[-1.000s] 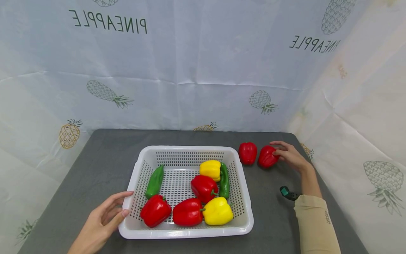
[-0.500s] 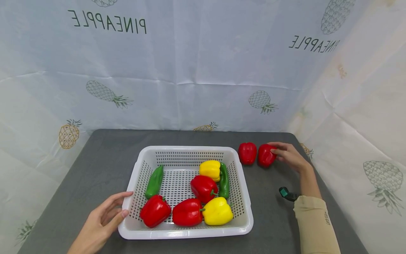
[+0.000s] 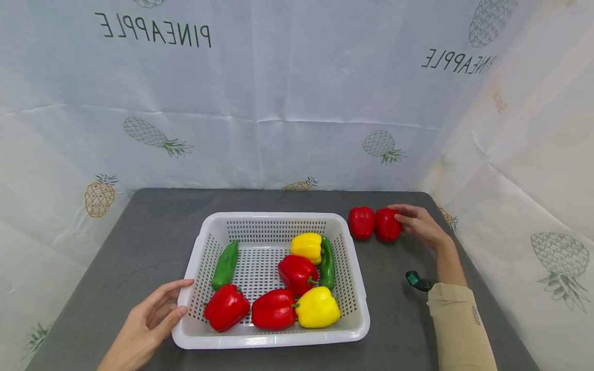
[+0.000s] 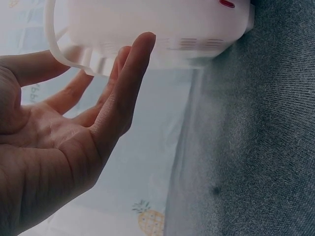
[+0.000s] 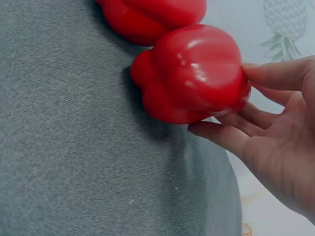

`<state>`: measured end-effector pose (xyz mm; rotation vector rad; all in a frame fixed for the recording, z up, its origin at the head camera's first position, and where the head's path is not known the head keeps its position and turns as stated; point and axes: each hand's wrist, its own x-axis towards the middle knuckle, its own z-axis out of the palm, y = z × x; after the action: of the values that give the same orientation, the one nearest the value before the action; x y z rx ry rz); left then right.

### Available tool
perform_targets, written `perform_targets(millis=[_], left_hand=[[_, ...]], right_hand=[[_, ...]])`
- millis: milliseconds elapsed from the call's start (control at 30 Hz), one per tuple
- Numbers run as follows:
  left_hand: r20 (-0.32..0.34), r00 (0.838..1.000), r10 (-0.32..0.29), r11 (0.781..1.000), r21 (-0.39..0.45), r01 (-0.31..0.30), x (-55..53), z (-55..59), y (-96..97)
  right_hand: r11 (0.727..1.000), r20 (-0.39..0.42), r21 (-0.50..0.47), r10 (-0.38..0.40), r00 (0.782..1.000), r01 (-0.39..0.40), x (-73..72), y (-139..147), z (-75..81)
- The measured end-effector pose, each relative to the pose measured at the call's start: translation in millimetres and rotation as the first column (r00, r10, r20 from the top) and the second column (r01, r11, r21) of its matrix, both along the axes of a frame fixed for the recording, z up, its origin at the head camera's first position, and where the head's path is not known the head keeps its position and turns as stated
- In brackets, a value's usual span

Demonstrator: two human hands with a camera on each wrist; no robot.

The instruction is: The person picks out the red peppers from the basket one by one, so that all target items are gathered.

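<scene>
My right hand (image 3: 419, 225) has its thumb and fingers around a red bell pepper (image 3: 388, 225) on the grey table, at the back right. In the right wrist view that bell pepper (image 5: 197, 73) lies on its side against a second red bell pepper (image 5: 155, 17). My left hand (image 3: 150, 322) touches the left rim of a white plastic basket (image 3: 271, 341) with its thumb and fingertips. The left wrist view shows those fingers (image 4: 118, 98) nearly straight along the basket's outer wall.
In the basket lie several red bell peppers (image 3: 274, 309), two yellow bell peppers (image 3: 318, 307) and two long green peppers (image 3: 226, 265). A dark strap-like device (image 3: 419, 281) sits by the right sleeve. Pineapple-print curtains (image 3: 278, 129) hang behind the grey table (image 3: 158, 226).
My right hand has moved slightly left, turning its red bell pepper more upright and bringing it up beside the other red one. My left hand has stayed at the basket rim.
</scene>
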<state>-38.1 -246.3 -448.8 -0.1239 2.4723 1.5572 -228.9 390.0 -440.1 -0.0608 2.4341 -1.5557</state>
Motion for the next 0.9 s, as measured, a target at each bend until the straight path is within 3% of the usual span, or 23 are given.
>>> perform_targets(millis=[600, 800, 900], left_hand=[[0.019, 1.000, -0.002, 1.000, 0.012, 0.002, 1.1, 0.2, -0.7], [0.016, 1.000, -0.003, 1.000, 0.013, 0.003, 0.4, 1.1, -0.5], [0.008, 1.000, -0.003, 1.000, 0.012, 0.003, 0.3, 0.7, -0.9]], right_hand=[[1.000, -0.034, 0.020, -0.019, 0.999, 0.020, -5.5, -5, -9.2], [0.999, -0.032, 0.032, -0.036, 0.999, 0.037, -4.9, -9, -5.3], [0.995, -0.065, 0.098, -0.027, 0.998, 0.033, -2.9, -13, 2.1]])
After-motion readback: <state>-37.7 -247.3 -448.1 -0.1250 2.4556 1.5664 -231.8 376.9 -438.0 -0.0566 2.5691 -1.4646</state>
